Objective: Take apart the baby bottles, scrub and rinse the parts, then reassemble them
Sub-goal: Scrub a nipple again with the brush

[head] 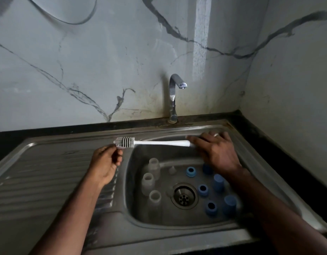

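Brush (153,143) lies level above the sink (177,227), its handle gripped in my right hand (216,152). My left hand (105,162) curls its fingers just below the bristle head; whether they touch it I cannot tell. Three clear bottles (148,182) stand in the basin left of the drain (183,196), blue rings and caps (218,183) to its right.

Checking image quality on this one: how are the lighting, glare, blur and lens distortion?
Head view: dim, flat light; a pale streak of glare on the marble wall; wide-angle bending curves the sink edges; the bottle bodies and blue parts look soft, the brush fairly sharp.
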A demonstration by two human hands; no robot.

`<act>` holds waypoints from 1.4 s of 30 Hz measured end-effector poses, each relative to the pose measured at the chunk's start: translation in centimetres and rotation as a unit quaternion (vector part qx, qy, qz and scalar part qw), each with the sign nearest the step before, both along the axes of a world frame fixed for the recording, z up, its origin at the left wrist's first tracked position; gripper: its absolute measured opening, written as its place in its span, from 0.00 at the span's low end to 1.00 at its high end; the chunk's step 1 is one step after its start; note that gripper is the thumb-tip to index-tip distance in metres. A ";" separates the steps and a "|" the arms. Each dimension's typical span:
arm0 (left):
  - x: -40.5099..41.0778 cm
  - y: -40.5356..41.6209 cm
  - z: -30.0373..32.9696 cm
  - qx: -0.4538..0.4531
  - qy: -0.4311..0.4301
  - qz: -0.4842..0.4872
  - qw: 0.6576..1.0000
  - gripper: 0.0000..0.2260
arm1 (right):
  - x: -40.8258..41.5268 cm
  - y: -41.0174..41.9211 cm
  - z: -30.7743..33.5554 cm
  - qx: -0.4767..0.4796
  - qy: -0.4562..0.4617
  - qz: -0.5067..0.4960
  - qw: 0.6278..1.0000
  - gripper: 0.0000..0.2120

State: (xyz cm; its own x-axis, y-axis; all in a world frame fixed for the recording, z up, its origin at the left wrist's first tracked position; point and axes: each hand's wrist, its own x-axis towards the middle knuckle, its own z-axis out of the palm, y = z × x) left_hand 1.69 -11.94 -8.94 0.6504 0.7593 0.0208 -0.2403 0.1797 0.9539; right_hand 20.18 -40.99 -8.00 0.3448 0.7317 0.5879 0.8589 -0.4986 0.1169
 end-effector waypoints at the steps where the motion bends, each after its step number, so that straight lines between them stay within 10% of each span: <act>1: 0.1 -0.1 0.1 0.004 0.000 -0.006 1.000 0.11 | -0.1 0.1 0.0 -0.013 0.013 0.015 1.000 0.24; 5: 0.3 -0.6 0.5 0.052 -0.109 0.043 0.992 0.16 | -1.3 0.6 -1.3 -0.078 0.359 0.118 0.923 0.18; 10: -0.1 0.6 0.2 -0.020 -0.178 0.025 0.984 0.09 | -0.9 0.7 -1.1 0.046 0.417 0.158 0.894 0.08; 36: 0.2 -1.1 0.9 -0.022 -0.205 0.014 0.978 0.10 | -1.4 1.5 -2.6 0.016 0.429 0.161 0.889 0.04; 42: 0.5 -2.2 0.6 0.010 -0.193 -0.010 0.981 0.19 | -1.7 2.1 -3.0 0.024 0.431 0.149 0.890 0.16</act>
